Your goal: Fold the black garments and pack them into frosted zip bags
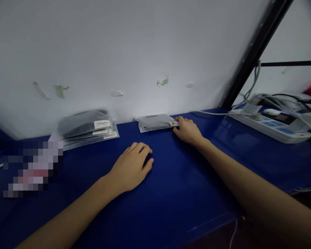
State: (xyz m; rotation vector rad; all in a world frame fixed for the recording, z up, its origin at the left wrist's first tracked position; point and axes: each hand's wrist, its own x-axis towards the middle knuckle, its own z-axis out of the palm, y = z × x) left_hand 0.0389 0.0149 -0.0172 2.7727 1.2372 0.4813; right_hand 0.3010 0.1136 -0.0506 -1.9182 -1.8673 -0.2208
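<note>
A flat, frosted plastic packet with a white label at its right end lies against the wall. My right hand has its thumb and fingers closed around that right end, partly covering the label. What is inside the packet cannot be made out. Nearer to me, my left hand rests palm down on the blue table, fingers slightly curved and apart, with nothing in it. Left of it, a stack of similar packets with dark contents and white labels leans toward the wall.
A white and blue electronic device sits at the right under tangled cables. A black frame post rises beside it. The white wall borders the table's back. A pixelated patch hides something at the left.
</note>
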